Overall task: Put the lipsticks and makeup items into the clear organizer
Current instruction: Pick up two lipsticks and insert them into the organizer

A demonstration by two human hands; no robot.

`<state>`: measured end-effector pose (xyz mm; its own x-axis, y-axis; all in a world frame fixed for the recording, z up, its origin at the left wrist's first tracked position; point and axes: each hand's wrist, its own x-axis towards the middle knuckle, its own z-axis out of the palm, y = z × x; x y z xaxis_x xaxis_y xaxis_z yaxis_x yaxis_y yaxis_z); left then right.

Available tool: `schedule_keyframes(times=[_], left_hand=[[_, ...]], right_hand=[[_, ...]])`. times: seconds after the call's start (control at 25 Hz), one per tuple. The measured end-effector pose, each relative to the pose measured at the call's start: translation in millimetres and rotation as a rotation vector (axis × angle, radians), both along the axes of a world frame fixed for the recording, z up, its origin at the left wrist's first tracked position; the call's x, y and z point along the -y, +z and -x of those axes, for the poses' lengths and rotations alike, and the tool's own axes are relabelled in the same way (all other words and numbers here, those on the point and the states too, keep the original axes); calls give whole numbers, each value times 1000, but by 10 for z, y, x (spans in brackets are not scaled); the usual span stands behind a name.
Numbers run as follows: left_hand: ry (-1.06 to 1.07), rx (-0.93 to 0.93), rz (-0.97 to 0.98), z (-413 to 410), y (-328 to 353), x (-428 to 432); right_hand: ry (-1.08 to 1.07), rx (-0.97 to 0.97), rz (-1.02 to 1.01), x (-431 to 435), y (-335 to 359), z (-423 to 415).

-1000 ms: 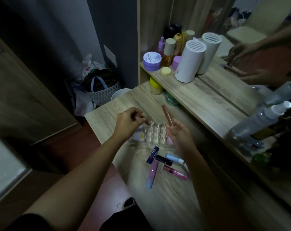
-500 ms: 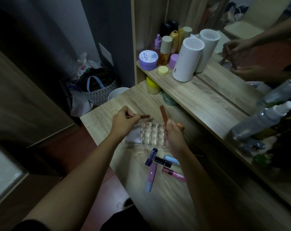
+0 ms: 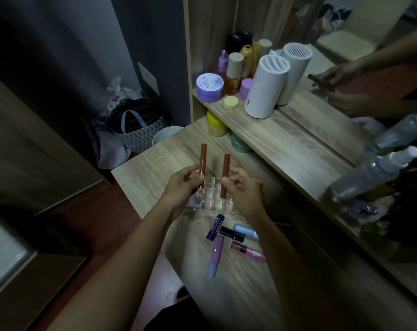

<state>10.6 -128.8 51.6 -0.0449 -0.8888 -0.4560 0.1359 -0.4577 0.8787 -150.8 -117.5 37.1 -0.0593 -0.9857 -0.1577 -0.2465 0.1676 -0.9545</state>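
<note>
Head cam: my left fingers (image 3: 195, 179) are pinched on a brown lip tube (image 3: 202, 163), thumb on the near side, tube upright w/ its lower end down at the far-left corner of the clear organizer (image 3: 211, 199). My right fingers (image 3: 227, 181) are clamped the same way on a second brown tube (image 3: 225, 176), also upright, lower tip over a middle cell. Can't tell if either tip is seated yet; the acrylic walls blur together in this dim light.

Left hand (image 3: 181, 189) and right hand (image 3: 244, 194) sit either side of the organizer, wrists low over the desk (image 3: 140, 177).

To do this step well, imo:
- keep both tubes vertical and lower straight down; a tilt could catch a cell wall and drag the light tray.
- seat one at a time, since neither hand is free to brace the tray.
- let go only once the tube rests on the bottom, then lift the fingers straight up so nothing tips.

Still loose on the desk, just this side of the organizer: a Nivea stick (image 3: 214, 227), a black lipstick (image 3: 232, 234), a pale blue tube (image 3: 245, 231), a purple tube (image 3: 214, 255), a pink gloss (image 3: 248, 251). They lie touching or overlapping, so I'd pick from the top of the pile. Task is early; most items aren't in yet.
</note>
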Motion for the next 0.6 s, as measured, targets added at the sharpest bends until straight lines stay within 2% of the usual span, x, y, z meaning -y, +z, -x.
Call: schedule_keyframes(times=[0.12,0.2,0.36,0.6], left_hand=[[-79,312,181,-27,-33,-34],[-44,478,240,-25,-35,11],[-122,681,385,31,-119,144],[-204,920,479,78,-375,218]], right_hand=[[-21,-63,1,-7,-29,20],[-70,-20,14,25,-39,19],[-125,27,32,133,-71,-29],[-73,-110,-10,148,-253,-69]])
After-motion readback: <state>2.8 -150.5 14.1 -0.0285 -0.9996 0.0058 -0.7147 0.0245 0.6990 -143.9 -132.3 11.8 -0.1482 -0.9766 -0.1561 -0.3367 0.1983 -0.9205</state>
